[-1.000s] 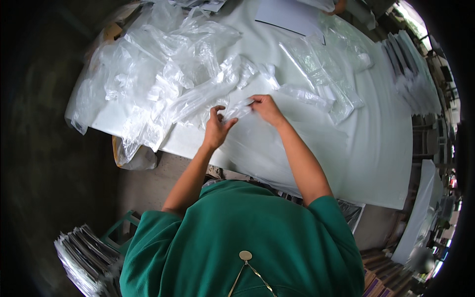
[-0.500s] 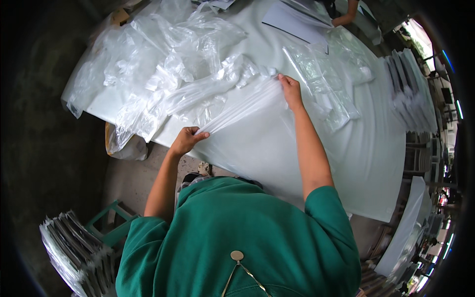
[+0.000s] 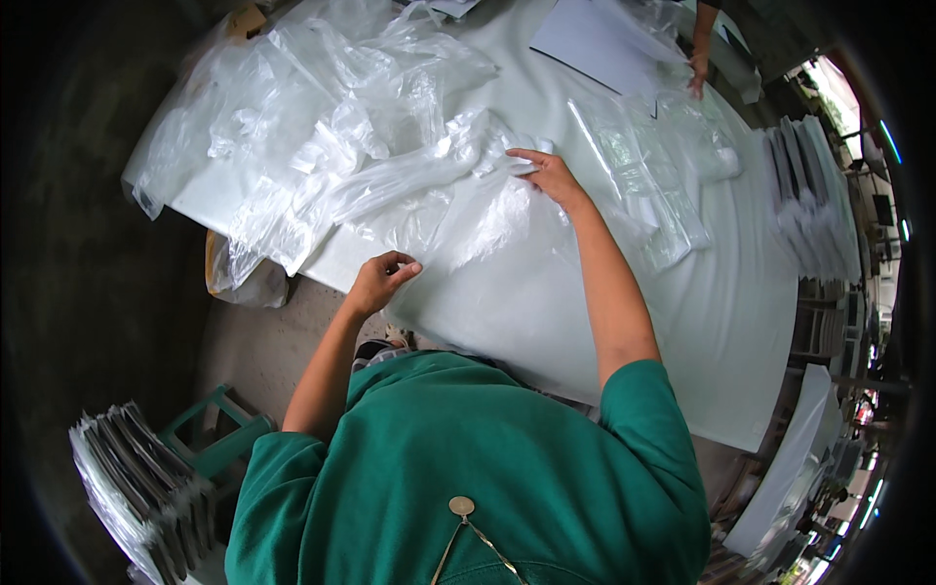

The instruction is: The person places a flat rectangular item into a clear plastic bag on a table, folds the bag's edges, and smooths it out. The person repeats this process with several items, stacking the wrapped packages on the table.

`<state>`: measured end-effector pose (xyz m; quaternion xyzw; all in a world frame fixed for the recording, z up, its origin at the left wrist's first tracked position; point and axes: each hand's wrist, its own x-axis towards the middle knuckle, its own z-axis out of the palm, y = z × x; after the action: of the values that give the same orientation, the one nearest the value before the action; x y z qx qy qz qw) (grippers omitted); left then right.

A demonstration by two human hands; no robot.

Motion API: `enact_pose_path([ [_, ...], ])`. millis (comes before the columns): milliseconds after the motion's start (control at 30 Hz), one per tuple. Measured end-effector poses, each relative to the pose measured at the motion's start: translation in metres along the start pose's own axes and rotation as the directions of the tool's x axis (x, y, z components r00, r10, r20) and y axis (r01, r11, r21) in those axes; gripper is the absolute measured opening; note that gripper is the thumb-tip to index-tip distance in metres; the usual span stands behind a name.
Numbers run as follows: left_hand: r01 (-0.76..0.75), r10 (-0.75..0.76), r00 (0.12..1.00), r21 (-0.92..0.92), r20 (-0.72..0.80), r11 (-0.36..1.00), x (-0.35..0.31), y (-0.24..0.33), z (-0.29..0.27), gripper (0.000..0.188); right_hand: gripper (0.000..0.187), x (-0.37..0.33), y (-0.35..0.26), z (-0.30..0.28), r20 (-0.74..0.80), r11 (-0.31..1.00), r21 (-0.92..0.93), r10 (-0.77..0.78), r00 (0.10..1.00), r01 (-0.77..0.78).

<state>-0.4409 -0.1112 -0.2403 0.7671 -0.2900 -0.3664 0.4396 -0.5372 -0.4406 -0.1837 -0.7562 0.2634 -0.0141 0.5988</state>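
A thin clear plastic bag (image 3: 502,229) lies slack across the pale table in front of me. My left hand (image 3: 383,281) is at its near left edge, with thumb and fingers pinched together on the film. Farther off and to the right, my right hand (image 3: 548,178) has its fingers apart, the index finger stretched left over the film's far edge. Just beyond it is a bunched strip of clear film (image 3: 463,146). The large heap of crumpled plastic bags (image 3: 322,107) spreads over the table's left side.
Flat clear bags (image 3: 643,185) lie right of my right hand. At the far side, another person's hand (image 3: 698,73) is beside a white panel (image 3: 595,44). Wrapped panels (image 3: 804,185) are stacked at the right. A green stool (image 3: 219,429) and more wrapped panels (image 3: 141,487) stand lower left.
The film that was stretched taut between my hands has gone slack. My right hand has moved slightly left and its pinch has opened. The other person's hand has shifted off the white panel.
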Motion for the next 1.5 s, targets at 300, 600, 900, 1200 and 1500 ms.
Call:
enact_pose_path([
  [300, 0.017, -0.018, 0.999, -0.043, -0.039, 0.999, -0.007, -0.013, 0.007, 0.039, 0.02, 0.009, -0.007, 0.021, 0.024, 0.99, 0.114, -0.086, 0.996, 0.083],
  [600, 0.082, -0.096, 0.994, -0.244, -0.046, 0.966, -0.022, -0.021, -0.002, 0.037, 0.026, 0.03, 0.036, 0.034, -0.278, 0.954, 0.269, -0.056, 0.959, 0.133],
  [900, 0.119, -0.132, 0.98, -0.092, -0.151, 0.989, -0.04, -0.045, -0.032, 0.035, 0.045, 0.03, 0.029, 0.006, -0.466, 0.861, -0.489, -0.126, 0.876, -0.136],
  [1200, 0.321, -0.124, 0.895, 0.424, -0.428, 0.847, -0.055, -0.031, -0.063, 0.016, 0.041, 0.032, 0.039, 0.015, -0.477, 0.782, -0.616, -0.266, 0.838, -0.102],
  [1500, -0.427, 0.56, 0.826, 0.715, 0.06, 0.553, 0.023, 0.042, 0.058, 0.059, 0.067, -0.063, 0.004, 0.139, -0.383, 0.7, -0.653, -0.635, 0.671, 0.29],
])
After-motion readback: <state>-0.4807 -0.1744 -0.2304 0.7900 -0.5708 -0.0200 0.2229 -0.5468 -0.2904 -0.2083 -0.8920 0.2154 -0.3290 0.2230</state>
